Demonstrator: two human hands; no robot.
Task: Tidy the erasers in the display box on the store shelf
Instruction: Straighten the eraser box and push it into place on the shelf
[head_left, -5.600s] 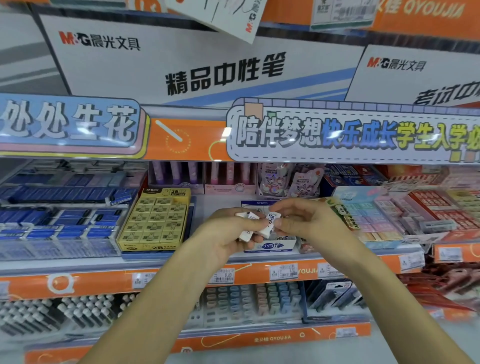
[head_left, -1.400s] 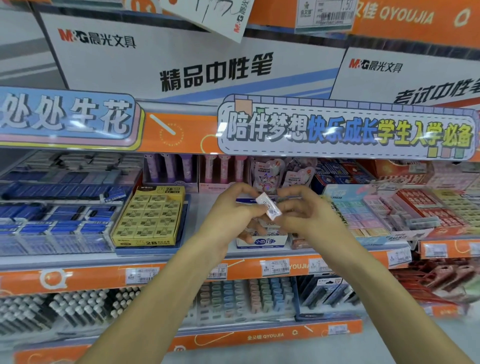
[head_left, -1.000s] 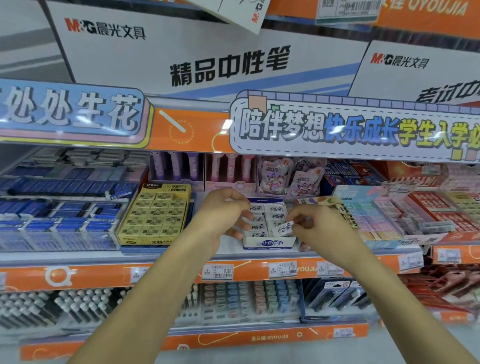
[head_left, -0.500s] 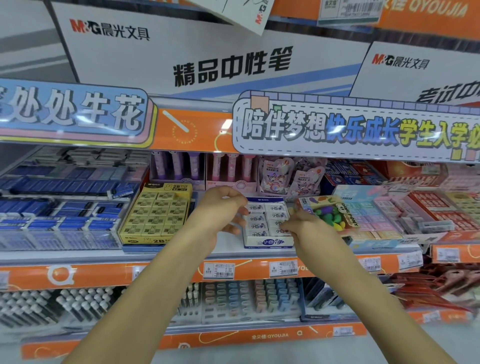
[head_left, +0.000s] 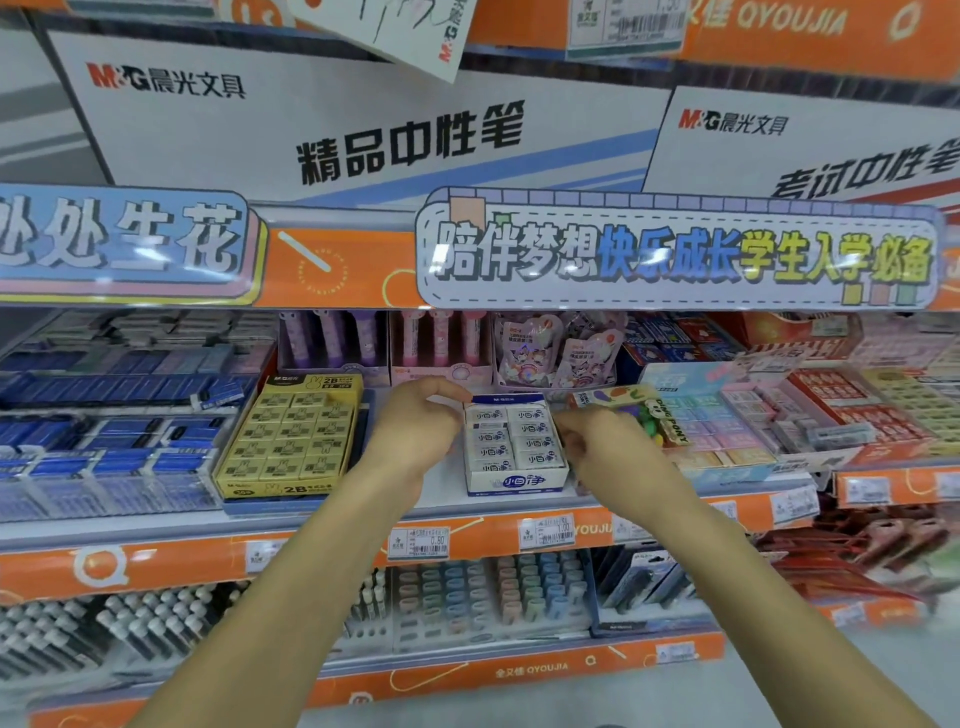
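Observation:
A small white and blue display box (head_left: 517, 481) sits on the middle shelf, tilted towards me. White wrapped erasers (head_left: 511, 436) fill it in two neat columns. My left hand (head_left: 415, 434) curls around the box's left side, thumb near its top back edge. My right hand (head_left: 605, 444) rests against the box's right side, fingers bent at the erasers' edge. I see no loose eraser in either hand.
A yellow 2B eraser box (head_left: 291, 436) stands to the left, past a bare gap of shelf. A colourful pack (head_left: 631, 410) and pastel eraser boxes (head_left: 711, 421) crowd the right. Blue eraser trays (head_left: 104, 447) fill the far left. Price tags line the orange shelf edge (head_left: 332, 548).
Earlier both hands held loose white erasers in front of the shelf. They went into the box, and the hands have settled on its two sides.

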